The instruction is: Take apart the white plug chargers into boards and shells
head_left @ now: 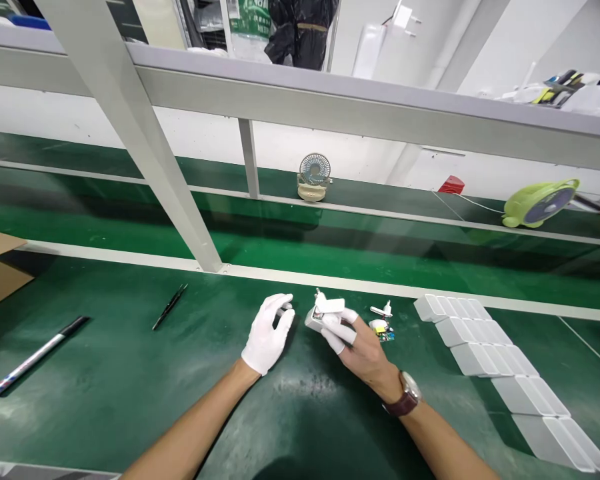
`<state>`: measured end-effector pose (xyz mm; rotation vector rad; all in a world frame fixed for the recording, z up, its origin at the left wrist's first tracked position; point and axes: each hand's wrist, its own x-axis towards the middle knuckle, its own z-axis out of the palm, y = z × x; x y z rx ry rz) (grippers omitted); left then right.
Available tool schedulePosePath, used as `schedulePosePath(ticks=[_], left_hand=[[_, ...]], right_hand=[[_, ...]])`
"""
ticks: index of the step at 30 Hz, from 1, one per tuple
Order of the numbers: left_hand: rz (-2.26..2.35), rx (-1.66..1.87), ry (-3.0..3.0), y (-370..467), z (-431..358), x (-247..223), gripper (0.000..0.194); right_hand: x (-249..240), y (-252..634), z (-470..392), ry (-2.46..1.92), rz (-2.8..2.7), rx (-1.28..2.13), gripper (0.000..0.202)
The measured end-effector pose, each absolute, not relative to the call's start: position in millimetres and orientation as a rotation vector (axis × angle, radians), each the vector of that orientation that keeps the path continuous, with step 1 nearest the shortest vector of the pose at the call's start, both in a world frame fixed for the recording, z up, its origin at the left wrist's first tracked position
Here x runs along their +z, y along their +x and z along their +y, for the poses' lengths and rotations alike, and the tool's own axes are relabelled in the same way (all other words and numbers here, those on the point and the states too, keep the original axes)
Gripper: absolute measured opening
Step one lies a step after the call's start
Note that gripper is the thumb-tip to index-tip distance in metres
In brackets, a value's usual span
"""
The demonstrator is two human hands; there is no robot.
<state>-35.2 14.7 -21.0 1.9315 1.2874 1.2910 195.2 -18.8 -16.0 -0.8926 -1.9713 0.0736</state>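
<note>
My left hand (269, 333), in a white glove, hovers low over the green bench. Its fingers are curved and apart from the thumb, with nothing between them. White finger covers sit on the fingers of my right hand (363, 350), which grips a small white plastic housing (314, 320). Some inner parts show in the housing's open side, and a white flat piece (333, 305) is at its top. My fingers hide the rest. Just right of that hand lie a small white part (383, 310) and a small circuit board (384, 333) with yellow and green on it.
Rows of white plastic boxes (473, 332) stand at the right. Black tweezers (170, 307) and a long pen-like stick (37, 357) lie at the left, near a cardboard box (0, 263). A slanted metal post (145, 147) rises behind. Beyond are a small fan (314, 175) and a green fan (537, 203).
</note>
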Motion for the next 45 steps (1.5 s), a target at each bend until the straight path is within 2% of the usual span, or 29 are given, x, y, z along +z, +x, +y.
schedulePosePath(ticks=[3,9,13,21,23,26,28,30,31,36,45], left_hand=[[1.262,1.301,1.898,-36,12,-20,0.029],[1.16,1.159,1.967,-26,5,-16,0.041],[1.182,1.111,1.973,-25,5,-18,0.037],[1.143,1.118,1.985,-32,12,-26,0.037],[1.14,1.072,1.994,-30,10,-25,0.037],[1.15,1.003,1.995,-23,6,-24,0.041],[1.167,0.979,2.005,-17,2,-25,0.06],[1.161,0.973,2.061,-11,-2,-27,0.082],[1.148,0.985,2.103,-8,-5,-28,0.086],[1.141,1.103,2.236,-2,-10,-33,0.066],[1.162,1.084,2.24,-6,-9,-37,0.069]], right_hand=[[-12,198,-21,-0.917,-1.97,0.034,0.058],[-49,189,-24,-1.047,-2.15,0.266,0.048],[-58,188,-25,-1.038,-2.116,0.168,0.047],[-54,188,-24,-1.079,-2.057,0.245,0.044],[-54,187,-23,-1.067,-2.054,0.399,0.037],[-52,185,-19,-1.059,-1.622,0.962,0.031],[-51,182,-16,-1.033,-1.287,1.253,0.034],[-50,179,-16,-1.012,-1.136,1.404,0.038],[-50,177,-17,-1.002,-1.116,1.454,0.04],[-49,173,-23,-0.931,-0.992,1.677,0.043],[-48,172,-24,-0.857,-0.902,1.793,0.038]])
